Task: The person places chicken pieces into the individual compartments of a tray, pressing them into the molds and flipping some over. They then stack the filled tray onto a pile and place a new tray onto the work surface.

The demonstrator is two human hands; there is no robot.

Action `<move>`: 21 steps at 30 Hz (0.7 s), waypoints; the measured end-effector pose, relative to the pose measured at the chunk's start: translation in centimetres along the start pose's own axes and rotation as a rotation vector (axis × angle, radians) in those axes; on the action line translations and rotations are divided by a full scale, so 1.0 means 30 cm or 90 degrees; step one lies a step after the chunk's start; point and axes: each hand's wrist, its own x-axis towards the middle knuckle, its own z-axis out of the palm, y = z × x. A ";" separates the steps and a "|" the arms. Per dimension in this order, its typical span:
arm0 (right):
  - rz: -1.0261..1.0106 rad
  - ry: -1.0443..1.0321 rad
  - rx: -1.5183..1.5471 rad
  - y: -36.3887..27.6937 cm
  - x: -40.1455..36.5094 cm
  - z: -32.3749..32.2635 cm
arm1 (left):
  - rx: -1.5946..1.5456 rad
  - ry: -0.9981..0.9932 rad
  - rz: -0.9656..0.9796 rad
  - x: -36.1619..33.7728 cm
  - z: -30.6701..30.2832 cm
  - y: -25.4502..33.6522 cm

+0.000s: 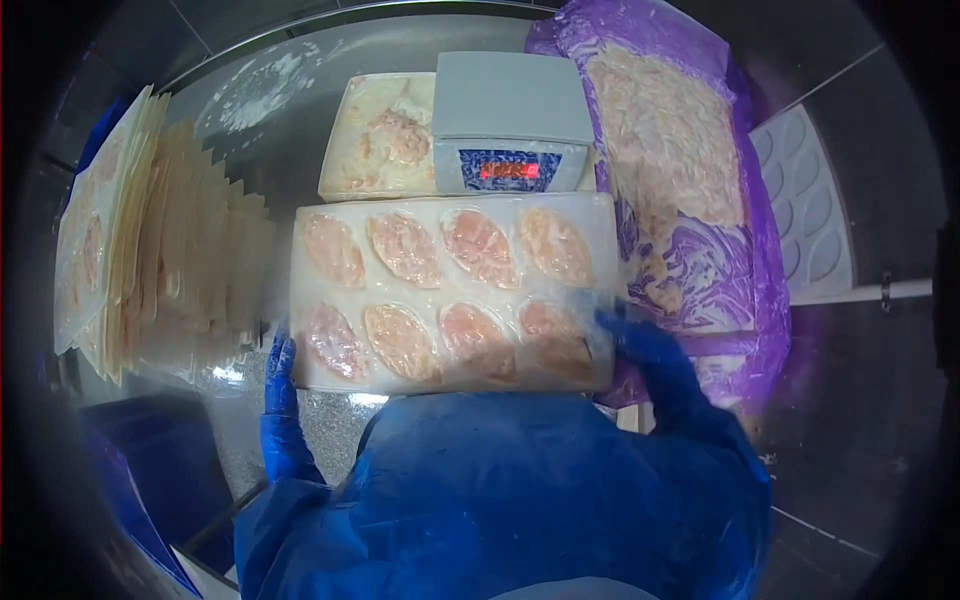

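In front of you, a white tray (603, 240) holds eight leaf-shaped pieces of pale pink meat (478, 245) in two rows of four. Just beyond it, a shallow tub (335, 182) has more pale meat in it, partly covered from view by the scale (512, 100) with its lit red display. To your right, a purple plastic sheet (767, 240) lies under and around a large mass of pale meat, and past that is another white tray with leaf-shaped hollows (815, 200). A leaning stack of trays (175, 230) stands left on the metal table (400, 40); a blue bin (160, 455) is below. Your blue gown (520, 480) blocks the near side.

The meat-filled tray lies between your widely spaced gloved hands: your left hand (281, 375) at its left edge, your right hand (645, 345) at its right. You cannot tell whether the blurred right fingers grip or merely touch; the left grip is unclear too.
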 end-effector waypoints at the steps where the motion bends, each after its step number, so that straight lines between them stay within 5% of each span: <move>1: 0.033 -0.008 0.231 -0.211 -0.177 0.113 | 0.004 0.002 -0.004 -0.005 -0.002 0.009; 5: -0.157 0.035 0.347 -0.284 -0.215 0.181 | 0.028 0.013 -0.015 -0.050 -0.015 0.079; 11: -0.274 0.140 0.284 -0.339 -0.101 0.168 | 0.040 -0.006 0.006 -0.051 0.117 0.375; 15: -0.345 0.266 0.264 -0.473 0.257 -0.139 | 0.008 -0.053 0.086 0.135 0.408 0.743; 18: -0.296 0.213 0.346 -0.541 0.473 -0.389 | -0.073 -0.149 0.156 0.454 0.544 0.795; 21: -0.244 0.098 0.425 -0.482 0.534 -0.554 | -0.037 -0.094 0.060 0.614 0.774 0.848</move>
